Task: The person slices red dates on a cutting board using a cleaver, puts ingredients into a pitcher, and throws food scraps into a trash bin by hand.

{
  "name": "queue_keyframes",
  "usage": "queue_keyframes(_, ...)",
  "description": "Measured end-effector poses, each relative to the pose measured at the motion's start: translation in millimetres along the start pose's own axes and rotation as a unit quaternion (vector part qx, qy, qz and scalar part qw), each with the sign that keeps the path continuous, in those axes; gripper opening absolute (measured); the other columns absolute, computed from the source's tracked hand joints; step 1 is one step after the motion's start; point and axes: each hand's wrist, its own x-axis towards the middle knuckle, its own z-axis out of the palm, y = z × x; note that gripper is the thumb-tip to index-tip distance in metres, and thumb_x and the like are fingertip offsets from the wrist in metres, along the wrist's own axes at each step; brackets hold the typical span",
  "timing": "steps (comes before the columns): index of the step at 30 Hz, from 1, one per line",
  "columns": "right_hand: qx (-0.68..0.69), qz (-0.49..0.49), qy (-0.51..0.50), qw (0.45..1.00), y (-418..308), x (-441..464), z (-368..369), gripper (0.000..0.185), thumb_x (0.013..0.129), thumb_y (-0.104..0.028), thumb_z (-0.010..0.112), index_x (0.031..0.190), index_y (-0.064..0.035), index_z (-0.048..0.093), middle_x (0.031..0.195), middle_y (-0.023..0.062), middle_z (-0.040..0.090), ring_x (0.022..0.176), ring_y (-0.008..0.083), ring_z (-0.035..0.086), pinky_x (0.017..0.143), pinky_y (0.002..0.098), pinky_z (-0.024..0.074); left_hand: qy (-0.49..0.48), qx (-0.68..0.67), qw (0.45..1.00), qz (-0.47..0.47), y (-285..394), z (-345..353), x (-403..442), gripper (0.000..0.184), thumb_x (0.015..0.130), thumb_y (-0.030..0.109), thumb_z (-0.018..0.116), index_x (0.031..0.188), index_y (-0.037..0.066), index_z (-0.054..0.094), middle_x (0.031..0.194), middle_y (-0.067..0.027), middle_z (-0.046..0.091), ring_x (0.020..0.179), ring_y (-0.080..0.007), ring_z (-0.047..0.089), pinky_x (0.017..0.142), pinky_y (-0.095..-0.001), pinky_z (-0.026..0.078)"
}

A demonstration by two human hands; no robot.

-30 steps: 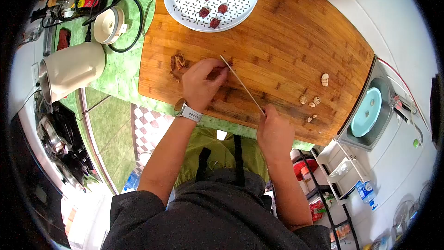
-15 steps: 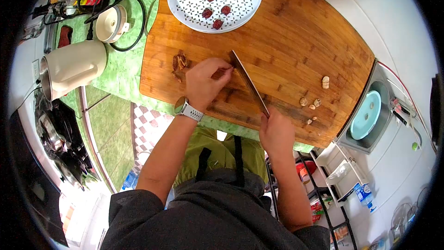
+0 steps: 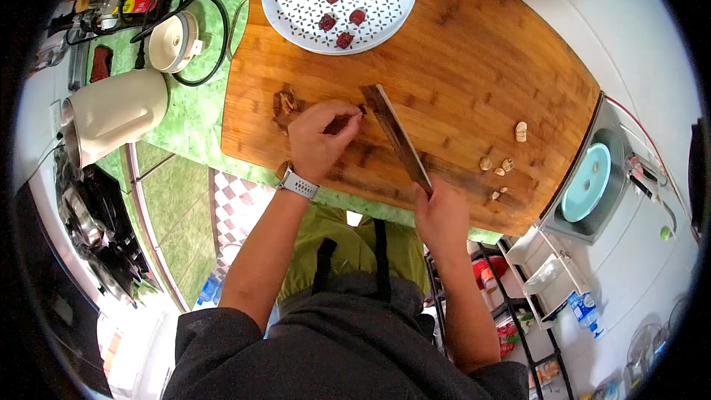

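Note:
My right hand (image 3: 442, 215) is closed round the handle of a knife (image 3: 398, 137), whose blade leans over the wooden board (image 3: 459, 81). Left of the blade, the thumb and fingers of my left hand (image 3: 324, 137) pinch a small dark piece (image 3: 361, 110), perhaps part of a red date. Cut brown date pieces (image 3: 284, 102) lie on the board to the left of that hand. Several whole red dates (image 3: 326, 22) rest in a white perforated tray (image 3: 401, 18) at the board's far edge.
Garlic pieces (image 3: 521, 131) lie on the board's right side. A sink (image 3: 592, 228) holding a turquoise basin (image 3: 586, 181) is at the right. On the green counter at the left are a cream kettle (image 3: 122, 111), its base (image 3: 172, 42) and black cables.
The knife blade has moved away from my left hand's fingertips to the right and now tilts to show its flat side. My left hand has shifted slightly left over the last half second.

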Motion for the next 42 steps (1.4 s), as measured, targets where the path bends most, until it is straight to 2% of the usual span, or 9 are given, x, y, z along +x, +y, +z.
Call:
queue_keyframes(3, 0.005, -0.04, 0.039, 0.998, 1.2, 0.3, 7.6, 0.02, 0.1, -0.026, 0.066, 0.101, -0.0057, 0.068, 0.083, 0.0273, 0.07, 0.077, 0.0497, 0.069, 0.069, 0.0603, 0.0543, -0.002, -0.002, 1.0, -0.002, -1.7, 1.0, 1.4, 0.012, 0.082, 0.003, 0.082, 0.093, 0.003, 0.08, 0.095, -0.0115, 0.08, 0.089, -0.0236, 0.078, 0.081, -0.0331, 0.061)
queue_keyframes(5, -0.018, -0.021, 0.0, 1.0, -5.3, 1.4, 3.6, 0.019, 0.1, -0.025, 0.065, 0.102, -0.0067, 0.068, 0.085, 0.0257, 0.072, 0.077, 0.0486, 0.07, 0.069, 0.0596, 0.0548, -0.005, -0.006, 1.0, -0.002, -2.8, -1.9, 1.6, 0.012, 0.082, 0.003, 0.082, 0.094, 0.003, 0.08, 0.095, -0.0117, 0.079, 0.089, -0.0235, 0.078, 0.081, -0.0331, 0.06)
queue_keyframes(7, -0.035, -0.014, -0.006, 0.999, -11.1, -0.2, -0.2, 0.018, 0.099, -0.024, 0.065, 0.102, -0.0069, 0.068, 0.085, 0.025, 0.072, 0.077, 0.048, 0.07, 0.069, 0.0595, 0.055, -0.003, 0.022, 0.999, 0.03, -3.0, -3.4, 2.3, 0.012, 0.083, 0.004, 0.08, 0.095, 0.003, 0.077, 0.096, -0.0115, 0.078, 0.087, -0.0257, 0.077, 0.076, -0.0333, 0.06)
queue_keyframes(15, -0.082, -0.012, -0.01, 0.997, -22.4, 5.4, 4.1, 0.014, 0.097, -0.02, 0.064, 0.101, -0.0072, 0.067, 0.081, 0.0246, 0.072, 0.074, 0.0481, 0.07, 0.067, 0.0595, 0.0561, 0.003, 0.018, 1.0, 0.021, -6.7, -5.3, 2.2, 0.011, 0.084, 0.004, 0.081, 0.094, 0.003, 0.077, 0.094, -0.0117, 0.078, 0.083, -0.025, 0.076, 0.074, -0.0333, 0.06)
queue_keyframes(19, -0.116, -0.015, -0.007, 0.993, -30.1, 6.3, 3.9, 0.011, 0.093, -0.013, 0.062, 0.099, -0.0055, 0.066, 0.078, 0.0254, 0.071, 0.073, 0.0474, 0.072, 0.065, 0.0593, 0.0567, 0.004, 0.006, 1.0, -0.007, -5.7, -5.6, 2.8, 0.011, 0.084, 0.004, 0.081, 0.094, 0.003, 0.076, 0.091, -0.0115, 0.077, 0.081, -0.0236, 0.076, 0.072, -0.0331, 0.06)
queue_keyframes(24, -0.147, -0.014, 0.003, 0.989, -34.6, 7.6, 2.9, 0.011, 0.09, -0.008, 0.06, 0.099, -0.0044, 0.065, 0.077, 0.0249, 0.072, 0.073, 0.0464, 0.073, 0.064, 0.0578, 0.0577, 0.009, 0.035, 0.999, 0.01, -4.0, -5.2, 2.6, 0.013, 0.083, 0.005, 0.081, 0.094, 0.004, 0.074, 0.091, -0.0114, 0.076, 0.081, -0.025, 0.075, 0.072, -0.0343, 0.059)
queue_keyframes(36, -0.142, -0.024, 0.012, 0.989, -28.7, 12.3, 15.6, 0.016, 0.09, -0.008, 0.064, 0.105, -0.0027, 0.062, 0.084, 0.0245, 0.074, 0.079, 0.0448, 0.075, 0.068, 0.0561, 0.0598, 0.018, 0.083, 0.996, 0.04, -5.9, 0.0, -4.4, 0.015, 0.082, 0.007, 0.08, 0.094, 0.006, 0.072, 0.092, -0.0125, 0.073, 0.085, -0.0323, 0.072, 0.072, -0.0394, 0.058)
queue_keyframes(38, -0.152, 0.013, 0.007, 0.988, -35.6, 13.1, 13.6, 0.017, 0.087, -0.009, 0.069, 0.103, -0.0046, 0.063, 0.086, 0.0249, 0.074, 0.083, 0.0466, 0.073, 0.072, 0.0565, 0.0585, 0.023, 0.091, 0.993, 0.068, -8.2, -0.3, -6.1, 0.014, 0.082, 0.007, 0.08, 0.093, 0.006, 0.071, 0.092, -0.0126, 0.073, 0.085, -0.0325, 0.072, 0.072, -0.0399, 0.058)
queue_keyframes(42, -0.156, 0.031, 0.008, 0.987, -42.7, 17.0, 10.8, 0.02, 0.087, -0.008, 0.07, 0.104, -0.004, 0.062, 0.089, 0.0247, 0.075, 0.085, 0.0466, 0.074, 0.073, 0.0558, 0.0597, 0.01, 0.104, 0.993, 0.063, -6.5, 2.6, -9.2, 0.015, 0.083, 0.008, 0.08, 0.094, 0.006, 0.07, 0.093, -0.0132, 0.073, 0.085, -0.0335, 0.071, 0.072, -0.041, 0.058)
